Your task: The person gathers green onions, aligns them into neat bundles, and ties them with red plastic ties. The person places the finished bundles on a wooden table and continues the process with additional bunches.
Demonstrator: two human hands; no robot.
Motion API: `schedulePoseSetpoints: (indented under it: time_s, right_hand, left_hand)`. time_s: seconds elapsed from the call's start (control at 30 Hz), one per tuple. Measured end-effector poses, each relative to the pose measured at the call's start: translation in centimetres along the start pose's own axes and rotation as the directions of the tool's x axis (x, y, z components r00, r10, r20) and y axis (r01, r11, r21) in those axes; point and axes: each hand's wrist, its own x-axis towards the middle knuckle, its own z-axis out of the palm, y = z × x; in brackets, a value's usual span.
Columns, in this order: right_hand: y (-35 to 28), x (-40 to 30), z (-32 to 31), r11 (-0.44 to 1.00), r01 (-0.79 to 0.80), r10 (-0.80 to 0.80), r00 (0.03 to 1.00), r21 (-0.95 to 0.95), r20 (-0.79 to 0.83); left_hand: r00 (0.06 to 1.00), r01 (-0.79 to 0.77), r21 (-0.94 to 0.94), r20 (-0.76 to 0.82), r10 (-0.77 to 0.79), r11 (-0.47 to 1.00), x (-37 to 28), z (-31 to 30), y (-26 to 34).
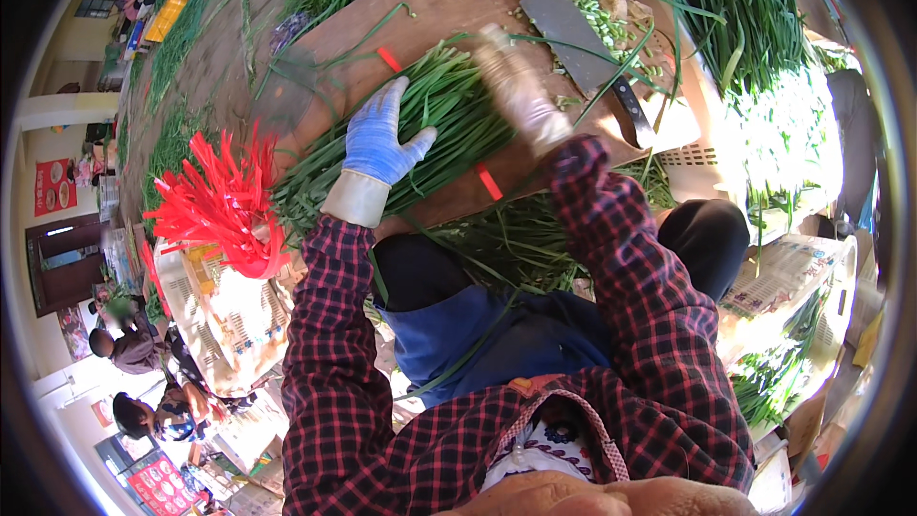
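A thick bundle of garlic chives (451, 115) lies across the brown board (423, 7). My left hand (380, 132), in a blue-coated glove with a pale cuff, presses and grips the bundle from above, thumb spread to the right. A red tie strip (490, 181) passes beneath the bundle, its two ends showing on either side. My right hand (523, 97) is motion-blurred beside the stalks' cut ends, so its fingers cannot be made out. To its right a cleaver (573, 36) with a black handle lies on the board, near chopped stalk ends (602, 21).
A bunch of red strips (222, 208) hangs left of the board by a paper-lined crate (236, 315). On the right, more chives (738, 7) fill a pale plastic crate (688, 158). Loose leaves lie across my lap. Other people (154, 412) are at the far left.
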Motion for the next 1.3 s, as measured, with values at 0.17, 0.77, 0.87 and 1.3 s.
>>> schedulePoseSetpoints:
  time_s: [0.17, 0.77, 0.87, 1.3]
  right_hand:
    - [-3.9, -0.5, -0.7, 0.974, 0.016, 0.019, 0.988, 0.224, -0.155]
    - [-6.0, -14.2, 0.4, 0.578, 0.379, -0.116, 0.915, -0.723, 0.387]
    - [-5.3, -13.9, 1.8, 0.637, 0.275, -0.176, 0.961, -0.720, 0.212]
    - [-4.7, -12.2, 4.4, 0.430, 0.068, 0.149, 0.978, -0.900, 0.145]
  left_hand:
    - [0.997, -0.025, 0.001, -0.078, 0.025, 1.000, -0.7, -0.2, 0.2]
    - [0.998, 0.027, 0.221, 0.042, -0.038, 0.975, -2.1, 0.2, 3.1]
    - [0.990, 0.128, 0.182, 0.038, -0.137, 0.975, -0.6, -0.3, 3.0]
    - [0.997, 0.061, 0.173, -0.055, -0.052, 0.983, -0.2, 0.6, 1.8]
